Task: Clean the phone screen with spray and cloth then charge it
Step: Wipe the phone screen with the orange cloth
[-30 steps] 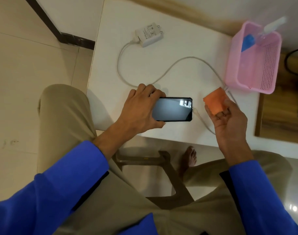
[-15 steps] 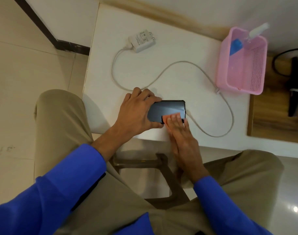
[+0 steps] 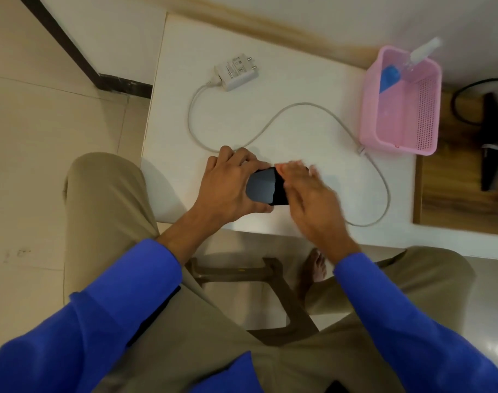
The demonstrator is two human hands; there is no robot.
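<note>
A black phone (image 3: 263, 187) lies screen up near the front edge of the white table (image 3: 298, 89). My left hand (image 3: 228, 185) grips its left end. My right hand (image 3: 307, 191) lies flat over the phone's right half, blurred by motion, pressing an orange cloth (image 3: 279, 166) of which only a thin edge shows under the fingertips. A white charger (image 3: 236, 70) sits at the back of the table, and its cable (image 3: 298, 104) loops across to the right. The spray bottle (image 3: 403, 66) leans in the pink basket (image 3: 429, 114).
The pink basket stands at the table's right back corner. A wooden surface (image 3: 454, 194) with a black object and cord lies to the right. My knees and a brown stool (image 3: 270, 273) are below the table's front edge.
My right hand brought the orange cloth from beside the basket onto the phone screen and is rubbing across its right half. My left hand kept its hold on the phone.
</note>
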